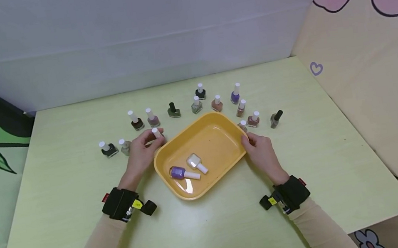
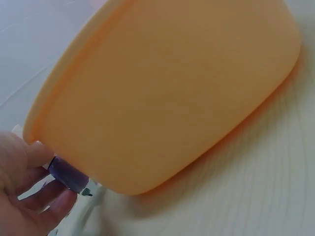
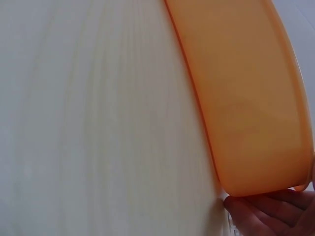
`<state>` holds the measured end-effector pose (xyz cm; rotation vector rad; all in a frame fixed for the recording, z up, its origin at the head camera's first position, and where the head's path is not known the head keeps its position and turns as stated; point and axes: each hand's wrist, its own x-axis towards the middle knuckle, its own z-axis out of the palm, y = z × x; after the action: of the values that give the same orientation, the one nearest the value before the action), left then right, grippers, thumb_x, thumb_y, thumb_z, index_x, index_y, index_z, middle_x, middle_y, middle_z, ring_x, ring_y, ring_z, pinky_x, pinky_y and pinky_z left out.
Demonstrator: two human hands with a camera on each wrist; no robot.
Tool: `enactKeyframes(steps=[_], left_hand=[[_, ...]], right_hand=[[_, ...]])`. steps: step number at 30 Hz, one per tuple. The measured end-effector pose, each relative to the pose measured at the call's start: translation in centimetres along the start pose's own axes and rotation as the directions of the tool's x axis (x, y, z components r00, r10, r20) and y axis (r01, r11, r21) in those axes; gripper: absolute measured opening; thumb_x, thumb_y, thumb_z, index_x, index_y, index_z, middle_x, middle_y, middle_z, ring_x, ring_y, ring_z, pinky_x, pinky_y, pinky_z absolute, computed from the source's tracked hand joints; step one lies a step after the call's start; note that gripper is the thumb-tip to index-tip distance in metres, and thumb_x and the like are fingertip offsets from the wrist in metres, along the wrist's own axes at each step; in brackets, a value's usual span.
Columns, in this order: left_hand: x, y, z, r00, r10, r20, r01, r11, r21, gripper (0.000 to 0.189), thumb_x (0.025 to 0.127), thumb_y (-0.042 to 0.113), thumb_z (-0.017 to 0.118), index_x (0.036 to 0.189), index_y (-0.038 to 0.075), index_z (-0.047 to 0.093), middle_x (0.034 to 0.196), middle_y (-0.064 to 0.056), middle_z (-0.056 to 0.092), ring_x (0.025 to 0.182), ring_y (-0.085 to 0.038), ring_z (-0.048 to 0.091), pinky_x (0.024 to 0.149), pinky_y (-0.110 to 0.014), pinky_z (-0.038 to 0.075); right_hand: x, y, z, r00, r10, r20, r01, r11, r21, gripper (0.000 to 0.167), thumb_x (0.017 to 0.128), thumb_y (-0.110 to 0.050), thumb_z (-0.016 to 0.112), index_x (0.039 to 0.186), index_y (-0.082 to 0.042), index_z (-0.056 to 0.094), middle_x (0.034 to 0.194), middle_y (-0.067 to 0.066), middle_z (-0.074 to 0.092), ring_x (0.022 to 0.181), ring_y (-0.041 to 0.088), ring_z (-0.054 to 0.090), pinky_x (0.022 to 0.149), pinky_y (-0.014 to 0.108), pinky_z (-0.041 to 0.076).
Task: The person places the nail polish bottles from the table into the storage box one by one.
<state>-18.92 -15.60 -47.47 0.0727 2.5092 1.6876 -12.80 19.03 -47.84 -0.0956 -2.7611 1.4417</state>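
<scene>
My left hand point(image 1: 141, 151) is at the left end of a yellow tray point(image 1: 219, 138) and holds a nail polish bottle point(image 2: 68, 174) between thumb and fingers. This bottle is dark purple; its white cap point(image 1: 156, 132) shows above the fingers in the head view. My right hand point(image 1: 263, 155) grips the tray's right end, thumb at the rim and fingers point(image 3: 266, 211) against the outer wall. Inside the tray lie a purple nail polish bottle point(image 1: 178, 173) and a clear, whitish one point(image 1: 194, 160), both on their sides with white caps.
Several nail polish bottles stand in a loose arc behind the tray, among them a black-capped green one point(image 1: 173, 111) and a purple one point(image 1: 235, 96). A dark bottle point(image 1: 110, 150) is at far left, a black-capped one point(image 1: 275, 120) at right. A pale wall point(image 1: 160, 58) rises behind the table.
</scene>
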Motion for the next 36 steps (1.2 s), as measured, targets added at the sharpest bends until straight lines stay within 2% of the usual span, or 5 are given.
enactKeyframes(steps=[13,23,26,32,36], left_hand=[[-0.2,1.2,-0.5,0.997,0.055,-0.048,-0.054,0.998,0.014,0.034,0.105,0.020,0.064,0.136,0.007,0.064,0.142,-0.011,0.063,0.130,-0.029,0.058,0.110,-0.045,0.050],[-0.4,3.2,-0.7,0.972,0.213,-0.095,-0.212,0.977,0.020,0.032,0.103,0.017,0.066,0.131,0.004,0.066,0.131,-0.013,0.069,0.118,-0.026,0.065,0.092,-0.014,0.053],[-0.4,3.8,-0.6,0.963,0.257,-0.079,-0.253,0.966,0.049,0.029,0.103,0.015,0.066,0.130,0.004,0.067,0.128,-0.015,0.070,0.117,-0.027,0.066,0.095,-0.019,0.055],[-0.6,5.2,-0.1,0.946,0.324,-0.016,-0.320,0.940,0.116,0.029,0.102,0.012,0.067,0.129,0.004,0.068,0.126,-0.015,0.070,0.118,-0.030,0.065,0.102,-0.046,0.056],[-0.7,6.1,0.3,0.940,0.338,0.050,-0.341,0.933,0.117,0.029,0.101,0.011,0.068,0.129,0.005,0.069,0.123,-0.013,0.071,0.119,-0.031,0.064,0.103,-0.050,0.054]], right_hand=[[0.0,0.0,0.0,1.000,0.004,-0.001,-0.004,1.000,0.001,0.034,0.109,-0.020,0.051,0.126,0.003,0.070,0.095,0.016,0.070,0.082,0.024,0.058,0.071,0.022,0.045],[0.1,0.1,-0.1,1.000,0.017,-0.001,-0.017,1.000,0.002,0.034,0.109,-0.020,0.051,0.127,0.003,0.069,0.098,0.017,0.071,0.084,0.025,0.059,0.072,0.021,0.045],[0.1,0.1,0.0,1.000,0.015,-0.001,-0.015,1.000,0.007,0.034,0.109,-0.020,0.051,0.127,0.003,0.069,0.098,0.017,0.072,0.083,0.024,0.059,0.071,0.020,0.045],[0.1,0.2,0.1,0.999,-0.029,-0.036,0.029,1.000,0.002,0.031,0.108,-0.020,0.053,0.112,0.002,0.074,0.086,0.013,0.069,0.078,0.022,0.057,0.067,0.022,0.042],[0.1,0.2,0.1,0.999,-0.035,-0.041,0.035,0.999,0.000,0.031,0.107,-0.020,0.053,0.113,0.001,0.075,0.085,0.012,0.069,0.078,0.021,0.058,0.067,0.023,0.042]])
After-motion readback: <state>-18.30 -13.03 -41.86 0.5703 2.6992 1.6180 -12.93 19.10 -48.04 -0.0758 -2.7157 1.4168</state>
